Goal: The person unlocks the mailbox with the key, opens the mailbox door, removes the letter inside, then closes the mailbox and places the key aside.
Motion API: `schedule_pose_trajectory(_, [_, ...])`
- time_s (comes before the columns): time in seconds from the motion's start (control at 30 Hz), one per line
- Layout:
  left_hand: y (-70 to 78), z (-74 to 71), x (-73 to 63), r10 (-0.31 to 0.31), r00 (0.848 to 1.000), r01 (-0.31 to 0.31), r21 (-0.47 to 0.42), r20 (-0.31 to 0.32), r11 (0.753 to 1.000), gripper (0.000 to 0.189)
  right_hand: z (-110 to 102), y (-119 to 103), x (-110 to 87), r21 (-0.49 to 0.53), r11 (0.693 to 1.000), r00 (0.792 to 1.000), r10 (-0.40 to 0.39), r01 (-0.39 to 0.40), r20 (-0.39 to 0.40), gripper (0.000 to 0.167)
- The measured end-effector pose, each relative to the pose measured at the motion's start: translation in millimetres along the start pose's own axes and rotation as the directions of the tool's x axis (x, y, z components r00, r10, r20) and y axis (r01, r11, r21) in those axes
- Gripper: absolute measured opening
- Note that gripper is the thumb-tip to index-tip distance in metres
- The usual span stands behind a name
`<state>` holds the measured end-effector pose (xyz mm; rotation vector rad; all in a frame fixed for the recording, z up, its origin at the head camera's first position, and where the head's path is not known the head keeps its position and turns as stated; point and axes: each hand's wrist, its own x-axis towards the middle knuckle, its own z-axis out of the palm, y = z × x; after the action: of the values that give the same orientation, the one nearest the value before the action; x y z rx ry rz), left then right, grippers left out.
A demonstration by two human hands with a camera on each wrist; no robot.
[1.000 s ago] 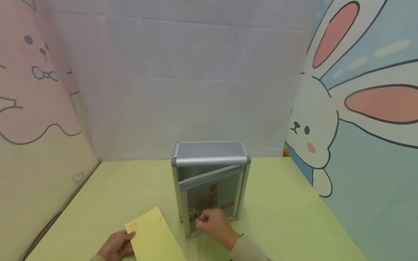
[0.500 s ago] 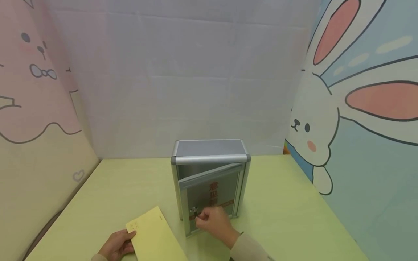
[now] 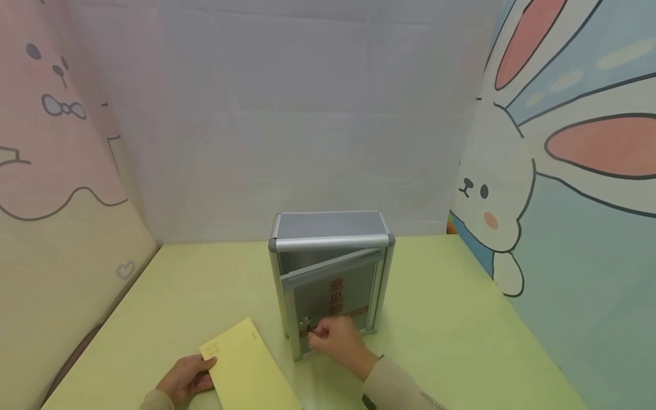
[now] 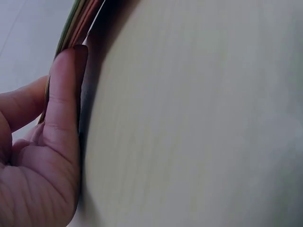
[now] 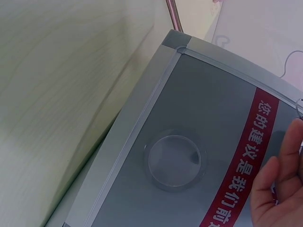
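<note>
A grey metal suggestion box (image 3: 332,225) with red characters stands upright on the table. Its front door (image 3: 353,290) is ajar, swung out at the left side. My right hand (image 3: 339,343) pinches a small key (image 3: 308,327) at the door's lock; fingers cover most of it. In the right wrist view, a metal ring (image 5: 298,106) shows by the fingertips. At the lower left, my left hand (image 3: 185,377) grips the edge of a yellow pad (image 3: 251,364), thumb on top. Seen from the left wrist, the pad's edge (image 4: 78,23) has several coloured layers.
The pale yellow table (image 3: 451,330) extends on both sides of the box. A white sheet (image 3: 307,114) hangs behind, and cartoon-printed panels (image 3: 589,256) stand left and right. A round clear disc (image 5: 174,161) sits on the door's face.
The head view has tilted down slightly, so box and hands sit a little higher in it. Both hands keep their holds, and the door stays at about the same angle.
</note>
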<state>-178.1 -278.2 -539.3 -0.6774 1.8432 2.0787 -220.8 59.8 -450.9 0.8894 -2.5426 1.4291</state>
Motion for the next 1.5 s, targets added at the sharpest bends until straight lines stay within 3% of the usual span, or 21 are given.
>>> schedule_pose_trajectory(0.13, [2.2, 0.1, -1.0, 0.006, 1.000, -0.006, 0.017, 0.013, 1.000, 0.016, -3.6, -3.3, 0.9, 0.012, 1.000, 1.000, 0.002, -0.002, 0.005, 0.017])
schedule_pose_trajectory(0.37, [3.7, 4.3, -0.3, -0.051, 0.992, 0.062, 0.094, -0.113, 0.994, 0.013, -2.9, -1.2, -1.5, -0.004, 1.000, 1.000, 0.017, -0.017, 0.019, 0.016])
schedule_pose_trajectory(0.43, [4.1, 2.6, -0.8, -0.058, 0.992, 0.073, 0.136, -0.114, 0.988, 0.014, -2.3, 0.0, -1.9, -0.008, 1.000, 1.000, 0.017, -0.017, 0.020, 0.016])
schedule_pose_trajectory(0.6, [8.1, -2.3, -3.7, -0.019, 0.994, 0.045, 0.241, -0.108, 0.970, 0.018, -2.6, 1.5, -1.3, -0.016, 1.000, 1.000, 0.024, -0.024, 0.017, 0.015])
schedule_pose_trajectory(0.9, [14.6, -4.7, -7.0, 0.012, 0.983, 0.052, 0.337, -0.185, 0.940, 0.018, -4.7, -1.6, -1.5, -0.001, 1.000, 1.000, -0.002, 0.002, 0.011, 0.016])
schedule_pose_trajectory(1.0, [17.7, -5.7, -9.2, 0.068, 0.980, 0.020, 0.435, -0.187, 0.900, 0.018, -4.4, -1.4, -1.6, -0.002, 1.000, 1.000, -0.003, 0.003, 0.013, 0.016])
schedule_pose_trajectory(1.17, [35.8, -3.8, -16.6, 0.213, 0.969, -0.075, 0.671, -0.125, 0.737, 0.024, -3.5, 0.0, -1.8, -0.009, 1.000, 1.000, 0.014, -0.014, 0.018, 0.016])
schedule_pose_trajectory(1.23, [44.1, -0.3, -19.6, 0.264, 0.959, -0.113, 0.715, -0.104, 0.690, 0.026, -3.2, 0.3, -1.9, -0.008, 1.000, 1.000, 0.017, -0.016, 0.017, 0.015])
schedule_pose_trajectory(1.3, [50.9, 5.8, -21.8, 0.314, 0.946, -0.158, 0.723, -0.086, 0.673, 0.027, -3.1, -0.1, -1.9, -0.010, 1.000, 1.000, 0.019, -0.019, 0.017, 0.015])
schedule_pose_trajectory(1.37, [56.5, 13.9, -23.0, 0.361, 0.930, -0.205, 0.713, -0.073, 0.671, 0.026, -3.6, -1.9, -2.3, -0.004, 0.999, 0.999, 0.032, -0.032, 0.022, 0.015])
schedule_pose_trajectory(1.5, [66.3, 31.6, -22.9, 0.463, 0.885, -0.294, 0.698, -0.060, 0.653, 0.023, -5.3, -5.8, -3.0, -0.001, 0.998, 0.998, 0.060, -0.060, 0.032, 0.015])
